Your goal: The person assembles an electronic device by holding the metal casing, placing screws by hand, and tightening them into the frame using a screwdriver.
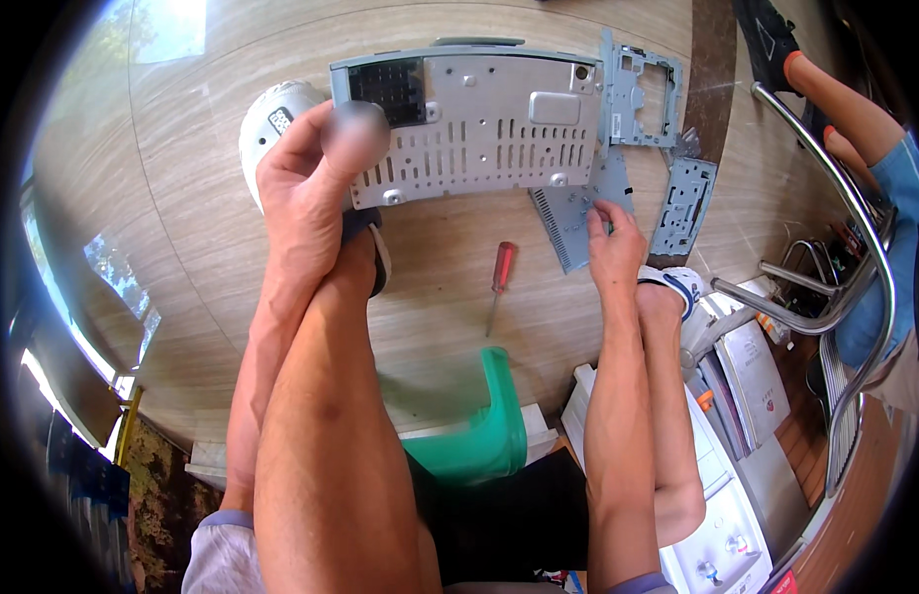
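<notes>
My left hand (303, 183) is closed on the left edge of a grey metal casing (479, 119), a flat chassis with rows of slots, screw holes and a dark section at its upper left corner. A blurred patch covers my left thumb. Over a grey sheet-metal plate (563, 223), partly under the casing, my right hand (616, 247) has its fingertips pinched together. Several small screws (585, 199) lie on that plate beside the fingertips. Whatever the pinch holds, if anything, is too small to make out. On the floor between my arms lies a red-handled screwdriver (503, 265).
Right of the casing are a metal bracket frame (618, 124) and a slotted metal panel (683, 210). Near me stands a green plastic piece (499, 436). White drawers (717, 525) and a chrome chair frame (880, 327) are at right, where another person (890, 168) sits.
</notes>
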The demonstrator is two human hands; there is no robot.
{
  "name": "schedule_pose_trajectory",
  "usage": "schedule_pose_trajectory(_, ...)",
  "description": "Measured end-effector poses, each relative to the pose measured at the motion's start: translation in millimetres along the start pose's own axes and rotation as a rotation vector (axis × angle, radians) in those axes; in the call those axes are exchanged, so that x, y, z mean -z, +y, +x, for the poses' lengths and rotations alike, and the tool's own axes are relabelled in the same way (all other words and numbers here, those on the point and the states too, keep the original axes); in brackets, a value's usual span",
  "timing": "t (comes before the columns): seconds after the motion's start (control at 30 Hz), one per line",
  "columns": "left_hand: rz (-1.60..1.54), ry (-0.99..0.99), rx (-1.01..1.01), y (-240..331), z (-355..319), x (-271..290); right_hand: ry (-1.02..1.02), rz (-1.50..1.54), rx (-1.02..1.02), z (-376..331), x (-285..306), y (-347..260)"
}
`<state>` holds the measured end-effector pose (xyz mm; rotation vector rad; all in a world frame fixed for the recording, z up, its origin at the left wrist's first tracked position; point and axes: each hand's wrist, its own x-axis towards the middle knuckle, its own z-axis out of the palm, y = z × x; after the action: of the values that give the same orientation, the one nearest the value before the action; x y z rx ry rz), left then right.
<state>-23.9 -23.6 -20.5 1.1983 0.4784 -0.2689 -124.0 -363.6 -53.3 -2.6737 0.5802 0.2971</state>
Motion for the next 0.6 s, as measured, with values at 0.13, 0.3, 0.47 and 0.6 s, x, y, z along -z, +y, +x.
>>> schedule_pose_trajectory(0.13,0.017,0.012,-0.009,-1,-1,-1,-0.02,-0.042,0.023,3,-3,-5)
schedule_pose_trajectory(0.3,0.011,0.009,-0.003,1,-2,-2,-0.022,-0.131,0.046,8,-5,-12)
schedule_pose_trajectory(0.47,0.029,0.004,0.0,2,-1,-1,-0.025,-0.154,0.06,12,-7,-11)
schedule_pose_trajectory(0.6,0.021,0.002,0.003,3,-2,-3,-0.036,-0.148,0.048,15,-9,-4)
